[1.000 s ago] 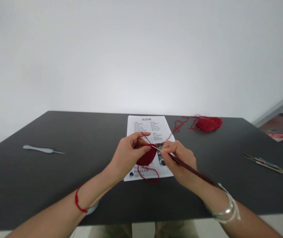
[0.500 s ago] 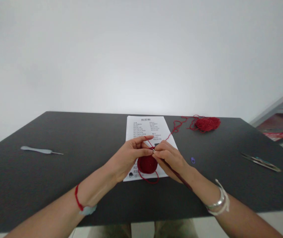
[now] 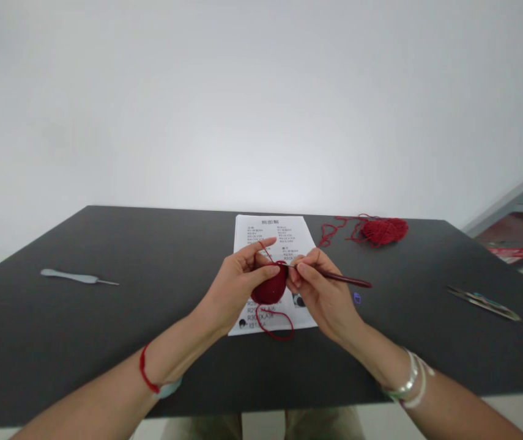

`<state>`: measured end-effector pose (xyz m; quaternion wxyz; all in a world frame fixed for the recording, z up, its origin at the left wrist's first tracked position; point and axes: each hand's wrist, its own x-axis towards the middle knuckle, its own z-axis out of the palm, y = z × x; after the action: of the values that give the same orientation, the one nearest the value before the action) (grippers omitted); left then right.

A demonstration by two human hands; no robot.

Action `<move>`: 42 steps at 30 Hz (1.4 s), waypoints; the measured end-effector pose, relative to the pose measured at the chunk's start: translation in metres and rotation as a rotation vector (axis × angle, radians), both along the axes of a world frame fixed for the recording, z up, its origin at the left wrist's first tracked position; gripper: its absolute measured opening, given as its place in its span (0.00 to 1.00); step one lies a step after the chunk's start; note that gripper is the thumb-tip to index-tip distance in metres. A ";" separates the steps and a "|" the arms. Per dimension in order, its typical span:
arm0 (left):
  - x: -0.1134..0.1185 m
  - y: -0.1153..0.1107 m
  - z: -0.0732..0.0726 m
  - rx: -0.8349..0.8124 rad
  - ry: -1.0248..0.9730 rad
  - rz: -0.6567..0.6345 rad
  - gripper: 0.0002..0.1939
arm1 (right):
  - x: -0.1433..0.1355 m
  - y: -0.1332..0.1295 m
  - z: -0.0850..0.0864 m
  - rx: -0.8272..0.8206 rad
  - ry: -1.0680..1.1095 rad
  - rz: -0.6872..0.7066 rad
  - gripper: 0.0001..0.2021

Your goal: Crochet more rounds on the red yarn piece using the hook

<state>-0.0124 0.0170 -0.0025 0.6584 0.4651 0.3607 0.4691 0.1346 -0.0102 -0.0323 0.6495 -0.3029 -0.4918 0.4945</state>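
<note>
A dark red crocheted piece (image 3: 268, 289) is pinched at its upper edge by my left hand (image 3: 246, 275), the index finger raised with a red yarn strand over it. Between the fingers of my right hand (image 3: 323, 287) is a crochet hook (image 3: 346, 279) with a dark red handle. The hook's thin metal tip meets the top edge of the piece; the exact stitch is too small to make out. Under both hands lies a printed paper sheet (image 3: 273, 222). A loose loop of red yarn (image 3: 276, 335) hangs below the piece, over the sheet's lower edge.
On the dark table (image 3: 160, 256), a grey-handled hook (image 3: 75, 277) lies at the left. At the back right is a ball of red yarn (image 3: 384, 232) with a trailing strand. A purple stitch marker (image 3: 357, 298) and small metal snips (image 3: 484, 302) lie to the right.
My right hand has turned, and the hook has swung from slanting down along the wrist to nearly level, pointing left. The crocheted piece has shifted slightly up and left.
</note>
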 end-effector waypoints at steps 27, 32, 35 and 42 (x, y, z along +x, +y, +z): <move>-0.006 0.000 0.002 0.030 0.094 -0.119 0.24 | 0.010 0.003 0.009 -0.184 0.036 0.156 0.11; 0.001 -0.004 0.001 -0.063 0.026 -0.105 0.26 | 0.005 -0.003 -0.008 0.302 -0.563 -0.202 0.05; 0.002 -0.004 0.002 -0.143 -0.038 -0.116 0.24 | 0.006 -0.005 -0.016 0.679 -0.944 -0.407 0.07; -0.006 0.004 0.004 -0.283 -0.115 -0.218 0.21 | 0.011 0.001 -0.007 0.415 -0.535 -0.145 0.05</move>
<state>-0.0180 0.0211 0.0015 0.7839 0.3765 0.3322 0.3653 0.1461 -0.0092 -0.0395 0.5786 -0.3175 -0.7121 0.2395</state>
